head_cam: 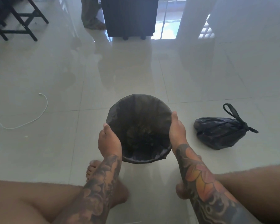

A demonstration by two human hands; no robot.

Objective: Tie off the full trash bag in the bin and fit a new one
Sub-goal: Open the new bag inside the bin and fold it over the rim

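Bin (139,128) stands upright on the floor (200,70) between both hands, mouth up, new black liner (136,104) already folded over its rim. Left hand (109,141) and right hand (177,131) each clasp the rim on opposite sides — fingers curled outside, thumbs on top. Tied bag (220,132) lies well apart, nearer the right hand.

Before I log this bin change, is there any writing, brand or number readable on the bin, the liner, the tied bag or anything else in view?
None: no text can be read anywhere in this view.
Bin and its new liner: plain black, no print.
Tied trash bag: plain black, no label.
Left hand and right hand at the rim: forearm tattoos are pictures, no lettering.
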